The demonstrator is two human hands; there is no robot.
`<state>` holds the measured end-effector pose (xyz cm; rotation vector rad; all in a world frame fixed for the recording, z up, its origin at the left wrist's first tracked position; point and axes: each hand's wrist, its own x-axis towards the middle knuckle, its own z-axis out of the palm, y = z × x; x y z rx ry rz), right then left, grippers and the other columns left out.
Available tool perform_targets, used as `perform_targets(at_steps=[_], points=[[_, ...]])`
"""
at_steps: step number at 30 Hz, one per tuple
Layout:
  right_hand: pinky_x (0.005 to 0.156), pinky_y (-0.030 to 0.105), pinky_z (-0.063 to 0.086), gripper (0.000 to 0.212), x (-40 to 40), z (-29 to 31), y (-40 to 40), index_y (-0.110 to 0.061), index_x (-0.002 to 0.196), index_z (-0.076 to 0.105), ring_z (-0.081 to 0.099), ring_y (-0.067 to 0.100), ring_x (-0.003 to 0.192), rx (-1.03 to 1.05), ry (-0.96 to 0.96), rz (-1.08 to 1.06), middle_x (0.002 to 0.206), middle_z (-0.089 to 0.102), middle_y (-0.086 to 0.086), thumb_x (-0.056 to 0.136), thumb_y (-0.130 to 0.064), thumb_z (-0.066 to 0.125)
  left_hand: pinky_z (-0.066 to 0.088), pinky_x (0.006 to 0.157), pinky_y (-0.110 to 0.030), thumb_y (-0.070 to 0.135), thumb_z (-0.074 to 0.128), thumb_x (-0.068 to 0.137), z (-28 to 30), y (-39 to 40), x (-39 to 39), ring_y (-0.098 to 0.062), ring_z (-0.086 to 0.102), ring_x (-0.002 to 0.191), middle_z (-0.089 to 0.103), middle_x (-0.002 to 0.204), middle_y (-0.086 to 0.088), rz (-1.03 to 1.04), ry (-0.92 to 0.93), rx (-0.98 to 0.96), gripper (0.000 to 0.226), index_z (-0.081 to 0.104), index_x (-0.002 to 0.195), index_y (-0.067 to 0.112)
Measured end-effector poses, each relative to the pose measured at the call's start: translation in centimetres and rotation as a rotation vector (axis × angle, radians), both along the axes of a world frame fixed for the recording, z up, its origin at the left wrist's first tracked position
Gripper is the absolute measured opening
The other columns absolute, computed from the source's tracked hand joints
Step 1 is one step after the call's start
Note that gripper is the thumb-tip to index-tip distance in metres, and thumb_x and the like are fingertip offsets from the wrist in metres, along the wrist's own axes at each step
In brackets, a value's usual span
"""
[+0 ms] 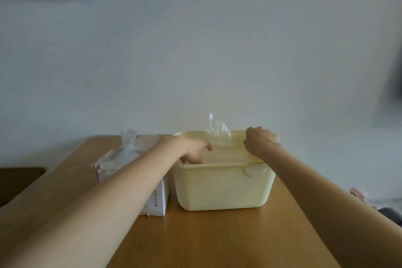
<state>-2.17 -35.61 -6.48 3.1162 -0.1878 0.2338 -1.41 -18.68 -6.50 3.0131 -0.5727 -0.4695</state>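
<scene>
The wooden table bears a pale yellow bin, mouth up, long axis left to right. A white glove box stands just beside it. The left hand dips bent fingers into the bin's left corner; whether they pinch anything I cannot tell. The right hand, fisted, grips clear film at the right rim.

1 yellow bin, 1 clear bin liner, 1 white box, 1 wooden table, 1 left hand, 1 right hand
</scene>
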Motion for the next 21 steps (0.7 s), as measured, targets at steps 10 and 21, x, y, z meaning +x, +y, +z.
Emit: perform_targets(at_steps=[10,21], points=[[0.068,0.032,0.051,0.02,0.2,2.0,1.9,-0.014,0.11,0.056,0.062,0.026,0.087,0.061,-0.059,0.399,0.106,0.059,0.005,0.091,-0.02,0.056,0.038,0.101,-0.031,0.023,0.048,0.096,-1.2,-0.4,1.5,-0.023,0.043,0.127,0.038,0.145,-0.004,-0.02,0.177,0.094,0.056,0.025,0.147,0.026],[0.077,0.029,0.043,0.03,-1.1,4.1,3.2,-0.014,0.113,0.061,0.058,0.028,0.103,-0.111,0.057,0.24,0.116,0.06,0.007,0.088,-0.03,0.06,0.044,0.091,-0.028,0.021,0.05,0.093,1.3,2.6,-1.9,-0.019,0.058,0.107,0.064,0.116,0.0,0.013,-0.431,-0.264,0.028,0.061,0.119,0.019]])
